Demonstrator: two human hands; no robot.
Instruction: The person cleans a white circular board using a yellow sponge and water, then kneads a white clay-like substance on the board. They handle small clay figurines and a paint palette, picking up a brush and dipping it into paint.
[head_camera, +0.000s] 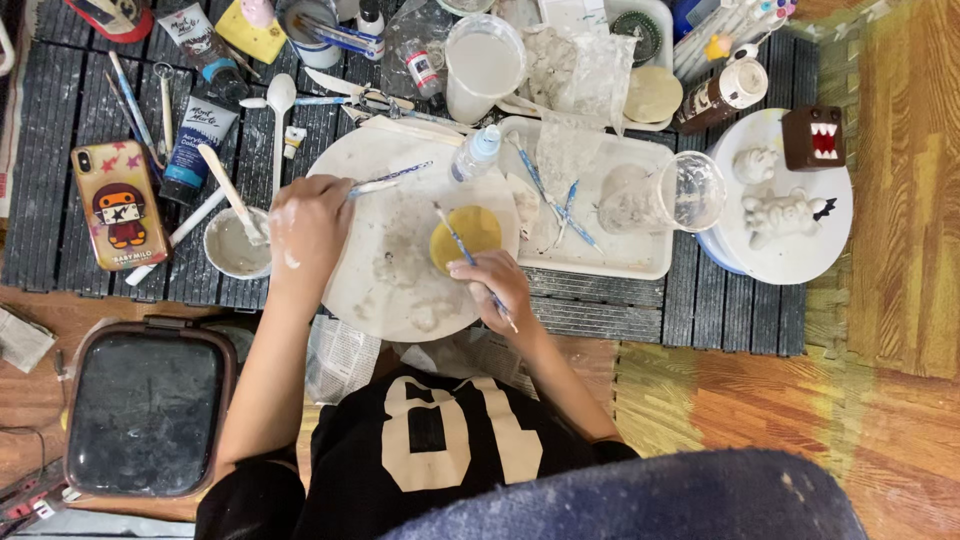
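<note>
1. The left hand, smeared with white, is closed around a thin blue-handled tool that points toward the far right over a round white plaster-stained board.
2. The right hand is closed in a pencil grip on a slim blue-handled paintbrush, its tip over a yellow round disc.
3. The disc lies at the board's right edge, just beside the right hand.
4. A small white bowl of pale paste sits just off the board's left edge, a stick resting in it.
5. A white rectangular tray lies to the board's right, on the dark slatted mat.
6. A phone in an orange cartoon case rests near the mat's left edge.
</note>
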